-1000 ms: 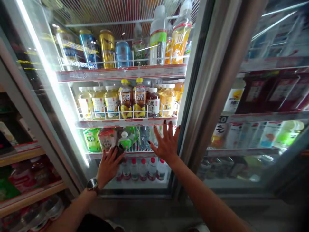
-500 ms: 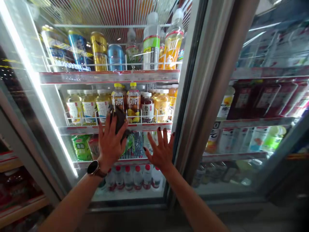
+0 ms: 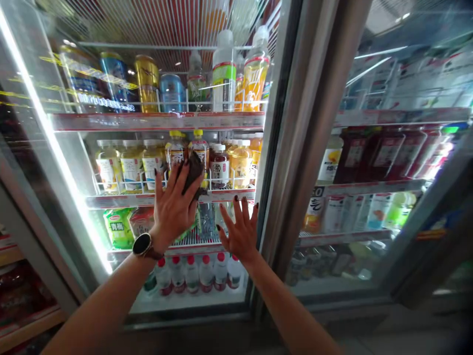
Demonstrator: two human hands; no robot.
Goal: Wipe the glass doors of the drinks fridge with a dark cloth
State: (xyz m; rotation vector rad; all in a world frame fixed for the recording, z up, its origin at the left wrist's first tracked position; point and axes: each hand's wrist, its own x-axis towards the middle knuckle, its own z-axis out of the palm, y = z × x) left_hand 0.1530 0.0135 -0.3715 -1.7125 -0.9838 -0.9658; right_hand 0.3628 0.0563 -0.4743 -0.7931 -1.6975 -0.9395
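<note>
A dark cloth [image 3: 194, 173] lies under the fingers of my left hand [image 3: 174, 209], pressed flat against the glass door of a drinks fridge. That wrist wears a round-faced watch [image 3: 142, 244]. My right hand [image 3: 239, 228] has its fingers spread against the glass, near the door's right edge, and holds nothing. Behind the glass, yellow-capped tea bottles [image 3: 175, 148] and a dark bottle with a white label [image 3: 219, 167] stand on the middle shelf, partly covered by the cloth and my left fingers.
The upper shelf [image 3: 158, 121] carries cans and tall bottles. Green packets [image 3: 118, 228] sit lower left, above several red-capped water bottles [image 3: 192, 273]. A metal door frame [image 3: 314, 128] runs down the right, beside another stocked fridge section. Wooden shelving [image 3: 31, 328] is at lower left.
My left hand and the cloth have slid to the right across the glass. My right hand stays in about the same spot. The view has shifted slightly.
</note>
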